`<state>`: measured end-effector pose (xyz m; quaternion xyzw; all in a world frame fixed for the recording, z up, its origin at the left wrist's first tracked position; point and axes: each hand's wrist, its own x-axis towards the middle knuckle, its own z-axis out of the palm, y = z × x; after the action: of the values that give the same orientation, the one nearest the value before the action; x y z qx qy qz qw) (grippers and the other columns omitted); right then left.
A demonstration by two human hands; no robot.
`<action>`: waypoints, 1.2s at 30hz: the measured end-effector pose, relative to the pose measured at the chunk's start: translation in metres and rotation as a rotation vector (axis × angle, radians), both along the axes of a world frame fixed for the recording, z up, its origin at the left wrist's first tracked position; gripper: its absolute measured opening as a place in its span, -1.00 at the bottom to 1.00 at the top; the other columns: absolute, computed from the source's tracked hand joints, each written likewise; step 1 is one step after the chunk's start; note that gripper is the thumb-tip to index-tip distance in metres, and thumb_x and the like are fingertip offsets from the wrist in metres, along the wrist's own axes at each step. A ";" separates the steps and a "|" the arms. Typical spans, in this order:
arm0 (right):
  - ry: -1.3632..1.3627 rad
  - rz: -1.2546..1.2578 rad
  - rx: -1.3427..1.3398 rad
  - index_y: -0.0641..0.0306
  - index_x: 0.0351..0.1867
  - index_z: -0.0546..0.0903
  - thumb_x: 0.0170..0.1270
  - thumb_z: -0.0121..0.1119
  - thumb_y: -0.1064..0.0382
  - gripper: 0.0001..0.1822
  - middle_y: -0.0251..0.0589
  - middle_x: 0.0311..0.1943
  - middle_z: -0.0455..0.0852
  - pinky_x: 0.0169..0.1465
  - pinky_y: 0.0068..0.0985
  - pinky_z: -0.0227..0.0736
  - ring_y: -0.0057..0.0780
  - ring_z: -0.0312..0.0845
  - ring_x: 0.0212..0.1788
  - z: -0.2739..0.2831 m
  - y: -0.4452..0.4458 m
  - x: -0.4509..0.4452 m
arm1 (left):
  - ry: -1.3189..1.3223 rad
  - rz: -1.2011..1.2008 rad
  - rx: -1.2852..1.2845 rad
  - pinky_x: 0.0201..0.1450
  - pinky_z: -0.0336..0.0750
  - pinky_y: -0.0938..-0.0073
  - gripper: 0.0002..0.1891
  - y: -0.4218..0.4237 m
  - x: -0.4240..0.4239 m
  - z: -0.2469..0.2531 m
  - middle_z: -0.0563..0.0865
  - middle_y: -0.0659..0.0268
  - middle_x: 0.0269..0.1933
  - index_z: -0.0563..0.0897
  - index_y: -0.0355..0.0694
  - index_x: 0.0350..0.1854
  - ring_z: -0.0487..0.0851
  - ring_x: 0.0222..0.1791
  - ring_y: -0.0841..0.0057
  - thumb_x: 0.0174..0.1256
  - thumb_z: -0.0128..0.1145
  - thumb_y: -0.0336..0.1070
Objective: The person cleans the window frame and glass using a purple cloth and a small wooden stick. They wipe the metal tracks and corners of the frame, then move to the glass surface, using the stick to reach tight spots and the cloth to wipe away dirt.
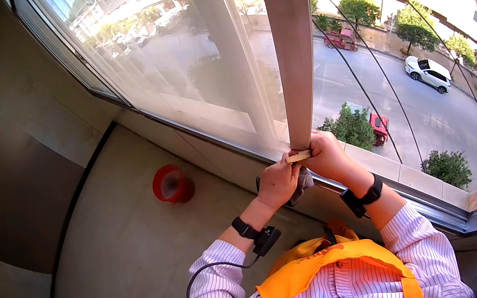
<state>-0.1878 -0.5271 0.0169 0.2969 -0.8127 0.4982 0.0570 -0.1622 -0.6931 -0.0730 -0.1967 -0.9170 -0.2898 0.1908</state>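
Observation:
Both my hands are at the lower end of the sliding window's upright frame (294, 43). A small flat tan piece (298, 156), its material unclear, lies between my left hand (277, 181) and my right hand (328, 154), pinched by the fingers of both. A dark grey cloth (301, 186) hangs below my left hand, bunched against its palm side; the fingers there are partly hidden. To the left of the upright, the window pane (222, 56) shows streaks and reflections.
A red bucket (184, 188) stands on the floor (131, 244) at the left. The window track (436, 210) runs along the sill to the lower right. Beyond the open window lies a street (350, 76) well below, with cables crossing in front.

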 end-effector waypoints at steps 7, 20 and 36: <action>-0.056 -0.025 0.002 0.35 -0.40 0.70 0.21 0.41 0.40 -0.90 -0.17 -0.51 0.67 -0.34 -0.50 0.48 -0.42 0.60 -0.47 0.003 0.062 0.036 | -0.064 -0.269 0.217 -0.36 0.62 0.14 -0.84 0.052 0.025 0.009 0.72 0.06 -0.37 0.53 -0.15 -0.03 0.73 -0.38 0.06 0.44 0.11 -0.28; -0.246 -0.638 -0.124 0.35 -0.44 0.71 0.06 0.47 0.54 -0.88 -0.36 -0.49 0.69 -0.38 -0.65 0.32 -0.69 0.50 -0.45 0.071 0.145 0.164 | -0.565 -0.881 0.332 -0.15 0.61 0.34 -0.76 -0.009 0.035 0.130 0.74 0.07 -0.28 0.59 -0.25 -0.05 0.75 -0.24 0.18 0.38 0.25 -0.24; 0.401 -1.734 0.032 0.28 -0.16 0.54 0.15 0.48 0.26 -0.65 -0.44 -0.50 0.53 -0.39 -0.57 0.38 -0.62 0.37 -0.49 0.078 0.027 0.169 | -0.326 0.257 0.603 -0.08 0.38 0.60 -0.45 -0.412 -0.152 0.140 0.54 0.40 -0.28 0.33 -0.33 0.37 0.45 -0.23 0.65 0.50 0.22 -0.20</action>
<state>-0.0188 -0.5004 0.0952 -0.3401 -0.7333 0.2069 0.5512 -0.3139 -1.1048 0.0670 0.0341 -0.8259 -0.5483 0.1267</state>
